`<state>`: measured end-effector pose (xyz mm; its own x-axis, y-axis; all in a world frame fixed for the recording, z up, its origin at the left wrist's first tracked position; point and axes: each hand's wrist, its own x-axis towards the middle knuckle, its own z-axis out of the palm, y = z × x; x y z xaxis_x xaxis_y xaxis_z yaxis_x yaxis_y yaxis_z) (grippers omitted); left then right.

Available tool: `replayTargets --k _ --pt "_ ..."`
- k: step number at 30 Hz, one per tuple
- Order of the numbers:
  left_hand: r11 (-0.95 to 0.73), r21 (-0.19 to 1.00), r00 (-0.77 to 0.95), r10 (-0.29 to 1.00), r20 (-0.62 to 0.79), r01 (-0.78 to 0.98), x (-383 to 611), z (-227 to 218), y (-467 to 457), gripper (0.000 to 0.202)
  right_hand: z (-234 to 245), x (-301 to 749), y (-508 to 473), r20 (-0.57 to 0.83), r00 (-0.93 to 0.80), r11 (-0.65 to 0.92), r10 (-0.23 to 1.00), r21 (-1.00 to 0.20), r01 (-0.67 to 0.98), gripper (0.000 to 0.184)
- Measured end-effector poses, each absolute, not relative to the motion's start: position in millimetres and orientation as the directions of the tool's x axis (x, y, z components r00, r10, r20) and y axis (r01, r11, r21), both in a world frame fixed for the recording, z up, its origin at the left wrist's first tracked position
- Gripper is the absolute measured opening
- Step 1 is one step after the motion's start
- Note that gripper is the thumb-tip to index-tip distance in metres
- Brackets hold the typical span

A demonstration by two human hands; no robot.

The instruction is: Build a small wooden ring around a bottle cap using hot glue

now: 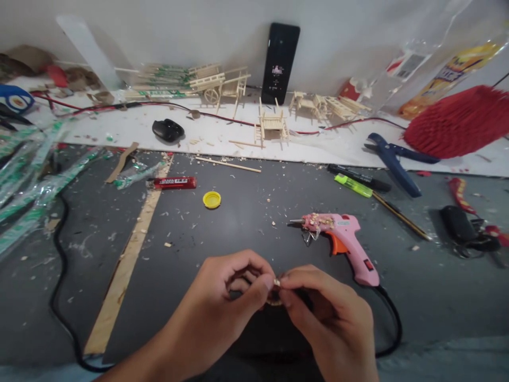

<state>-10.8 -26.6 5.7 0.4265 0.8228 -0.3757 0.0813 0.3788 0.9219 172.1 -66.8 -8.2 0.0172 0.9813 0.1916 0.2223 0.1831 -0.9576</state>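
Note:
My left hand (226, 297) and my right hand (330, 313) meet low in the middle of the view, fingertips pinched together on a small wooden piece (275, 297) that is mostly hidden between them. A pink hot glue gun (344, 241) lies on the dark table just beyond my right hand, nozzle pointing left, its black cord (392, 323) looping round to the right.
A yellow bottle cap (212, 199), a red lighter (173, 183) and a long wooden strip (127, 260) lie to the left. Blue pliers (393, 159), a green lighter (352, 185) and a pencil sit right. Small stick models (272, 124) and a black phone (280, 61) stand at the back wall.

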Motion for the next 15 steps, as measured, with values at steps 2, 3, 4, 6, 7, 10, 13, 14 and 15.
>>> replayTargets --k 2,3,4,6,7,10,13,14,15 --pt "0.375 0.923 0.425 0.825 -0.374 0.085 -10.6 6.4 -25.7 0.024 -7.4 171.9 -66.5 0.211 0.027 0.198 0.977 -0.951 0.235 0.026" --pt "0.374 0.924 0.425 0.825 -0.373 0.085 -10.5 6.7 -25.3 0.024 -6.8 171.6 -66.3 0.218 0.031 0.204 0.975 -0.949 0.241 0.025" --pt "0.374 0.923 0.424 0.825 -0.373 0.085 -10.6 7.0 -25.0 0.023 -6.3 171.3 -66.1 0.222 0.038 0.207 0.974 -0.947 0.245 0.025" --pt "0.376 0.923 0.425 0.825 -0.373 0.081 -10.7 7.1 -24.7 0.022 -5.5 170.9 -65.7 0.215 0.041 0.199 0.976 -0.948 0.248 0.025" --pt "0.377 0.923 0.425 0.824 -0.374 0.08 -10.8 6.8 -24.7 0.022 -5.3 170.8 -65.6 0.207 0.038 0.192 0.978 -0.95 0.247 0.025" --pt "0.379 0.922 0.426 0.825 -0.372 0.072 -10.8 5.2 -25.4 0.022 -6.0 171.0 -66.5 0.195 0.027 0.183 0.98 -0.955 0.235 0.025" --pt "0.371 0.927 0.426 0.831 -0.357 0.053 -10.7 3.2 -27.5 0.022 -8.8 171.8 -69.5 0.176 0.039 0.167 0.984 -0.971 0.173 0.028" --pt "0.366 0.929 0.429 0.833 -0.35 0.046 -10.9 2.6 -28.4 0.022 -10.2 172.3 -70.8 0.161 0.044 0.154 0.986 -0.978 0.138 0.031" --pt "0.363 0.931 0.428 0.836 -0.343 0.038 -11.1 2.0 -29.2 0.021 -11.6 172.9 -72.0 0.147 0.05 0.141 0.988 -0.984 0.105 0.034"
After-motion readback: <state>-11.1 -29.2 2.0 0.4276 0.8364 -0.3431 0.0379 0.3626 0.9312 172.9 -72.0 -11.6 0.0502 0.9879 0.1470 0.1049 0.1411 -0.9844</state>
